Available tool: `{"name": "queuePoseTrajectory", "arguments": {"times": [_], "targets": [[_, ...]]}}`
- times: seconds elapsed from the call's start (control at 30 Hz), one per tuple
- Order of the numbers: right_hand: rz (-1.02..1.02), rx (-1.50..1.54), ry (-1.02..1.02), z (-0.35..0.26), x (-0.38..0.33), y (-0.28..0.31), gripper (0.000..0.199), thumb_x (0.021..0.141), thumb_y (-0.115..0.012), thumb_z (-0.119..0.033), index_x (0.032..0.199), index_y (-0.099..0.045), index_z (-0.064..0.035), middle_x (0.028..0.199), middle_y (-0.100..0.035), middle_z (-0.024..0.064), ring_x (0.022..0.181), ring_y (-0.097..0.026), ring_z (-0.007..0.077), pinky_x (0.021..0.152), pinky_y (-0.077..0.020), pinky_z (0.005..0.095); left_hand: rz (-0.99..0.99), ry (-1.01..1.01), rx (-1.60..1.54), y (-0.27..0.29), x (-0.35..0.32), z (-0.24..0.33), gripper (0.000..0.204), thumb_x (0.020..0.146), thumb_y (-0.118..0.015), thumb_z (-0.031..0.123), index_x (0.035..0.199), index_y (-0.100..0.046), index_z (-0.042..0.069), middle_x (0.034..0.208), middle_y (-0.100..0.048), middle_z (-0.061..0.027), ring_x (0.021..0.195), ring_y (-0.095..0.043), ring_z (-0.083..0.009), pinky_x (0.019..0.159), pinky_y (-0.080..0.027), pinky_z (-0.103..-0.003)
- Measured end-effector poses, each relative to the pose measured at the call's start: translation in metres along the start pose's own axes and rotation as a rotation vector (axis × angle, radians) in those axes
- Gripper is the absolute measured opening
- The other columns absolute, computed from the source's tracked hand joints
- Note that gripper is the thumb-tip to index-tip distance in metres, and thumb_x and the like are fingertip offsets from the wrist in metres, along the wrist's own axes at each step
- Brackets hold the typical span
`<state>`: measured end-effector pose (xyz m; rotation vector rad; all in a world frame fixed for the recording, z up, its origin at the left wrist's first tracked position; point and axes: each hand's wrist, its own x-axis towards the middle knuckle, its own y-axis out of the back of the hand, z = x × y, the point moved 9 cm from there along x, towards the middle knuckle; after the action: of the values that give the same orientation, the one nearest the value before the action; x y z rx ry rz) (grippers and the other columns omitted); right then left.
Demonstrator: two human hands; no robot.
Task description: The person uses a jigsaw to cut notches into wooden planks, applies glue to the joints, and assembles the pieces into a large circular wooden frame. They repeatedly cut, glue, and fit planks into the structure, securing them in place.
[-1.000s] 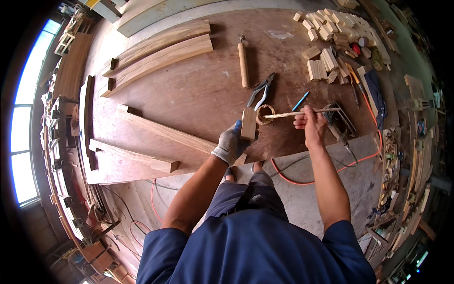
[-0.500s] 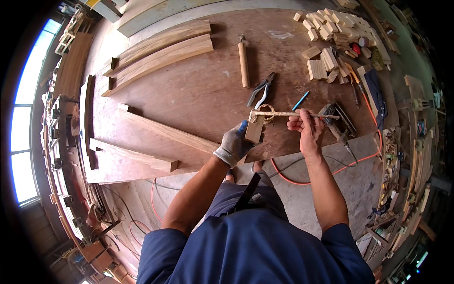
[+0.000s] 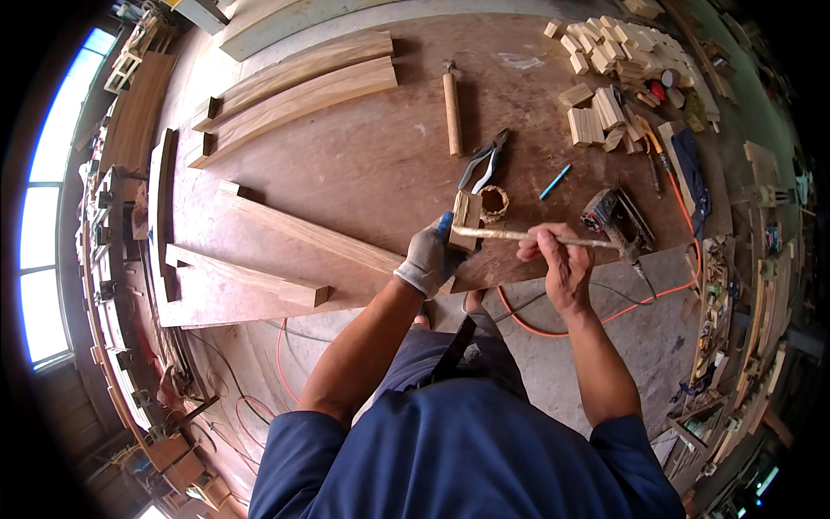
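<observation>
My left hand (image 3: 430,258), in a grey glove with a blue fingertip, grips a small wooden block (image 3: 467,220) at the near edge of the brown workbench (image 3: 363,164). My bare right hand (image 3: 558,258) holds a long thin brush (image 3: 527,235) by its handle, the brush tip lying across the block. A small round pot (image 3: 494,202) stands just beyond the block.
Pliers (image 3: 484,159), a wooden mallet (image 3: 451,107) and a blue pencil (image 3: 555,181) lie on the bench. A power tool (image 3: 612,216) with an orange cable (image 3: 605,311) sits at the right. Several small wood blocks (image 3: 605,78) are piled far right; long planks (image 3: 294,86) lie left.
Both hands have drawn slightly toward me with the block and brush. The brush tip has come off the round pot and now rests on the block.
</observation>
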<state>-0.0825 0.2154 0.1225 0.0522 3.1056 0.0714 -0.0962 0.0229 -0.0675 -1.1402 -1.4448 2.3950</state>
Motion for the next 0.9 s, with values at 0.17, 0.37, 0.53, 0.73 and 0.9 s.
{"name": "queuePoseTrajectory", "arguments": {"times": [0.17,0.37,0.53,0.73,0.9], "targets": [[0.018,0.037,-0.053,-0.001,-0.008,0.001,0.025,0.111,-0.055,-0.019,0.11,-0.067,0.0028,0.088,-0.074,0.0119,0.078,-0.073,0.0162,0.071,-0.0605,0.0286,-0.016,-0.025,-0.031,-0.008,-0.001,0.004,0.051,0.114,-0.046,0.037,0.144,-0.055,-0.004,0.132,-0.069,-0.0209,0.115,-0.07,-0.0325,0.102,-0.057,-0.045],[0.131,0.056,-0.003,0.013,0.009,0.013,0.027,0.111,-0.056,-0.02,0.114,-0.067,0.0047,0.09,-0.074,0.0142,0.076,-0.073,0.0189,0.073,-0.0615,0.0314,-0.008,-0.012,0.148,-0.022,-0.012,0.008,0.054,0.114,-0.046,0.038,0.145,-0.054,-0.005,0.132,-0.068,-0.0215,0.113,-0.069,-0.0322,0.102,-0.057,-0.044],[0.195,-0.041,0.119,0.005,0.019,0.017,0.027,0.112,-0.055,-0.019,0.116,-0.067,0.0043,0.093,-0.075,0.0141,0.079,-0.075,0.0193,0.074,-0.0625,0.0313,-0.111,0.024,0.036,-0.031,-0.017,0.006,0.055,0.113,-0.049,0.038,0.146,-0.052,-0.005,0.131,-0.068,-0.0222,0.11,-0.068,-0.0322,0.1,-0.056,-0.044],[0.167,0.127,-0.053,0.016,0.019,0.029,0.029,0.111,-0.058,-0.024,0.113,-0.067,0.0046,0.09,-0.076,0.0153,0.076,-0.075,0.0195,0.07,-0.0633,0.0302,-0.087,0.012,0.008,-0.024,-0.017,0.008,0.054,0.113,-0.048,0.036,0.147,-0.052,-0.006,0.132,-0.067,-0.0226,0.108,-0.068,-0.0319,0.098,-0.056,-0.044],[0.23,0.043,-0.008,0.024,0.027,0.04,0.031,0.111,-0.058,-0.024,0.116,-0.066,0.0048,0.094,-0.075,0.0165,0.078,-0.075,0.0227,0.072,-0.0638,0.0338,-0.107,0.015,0.044,-0.031,-0.021,0.012,0.052,0.113,-0.049,0.035,0.146,-0.052,-0.005,0.131,-0.068,-0.0225,0.108,-0.068,-0.0318,0.097,-0.057,-0.043]]}}
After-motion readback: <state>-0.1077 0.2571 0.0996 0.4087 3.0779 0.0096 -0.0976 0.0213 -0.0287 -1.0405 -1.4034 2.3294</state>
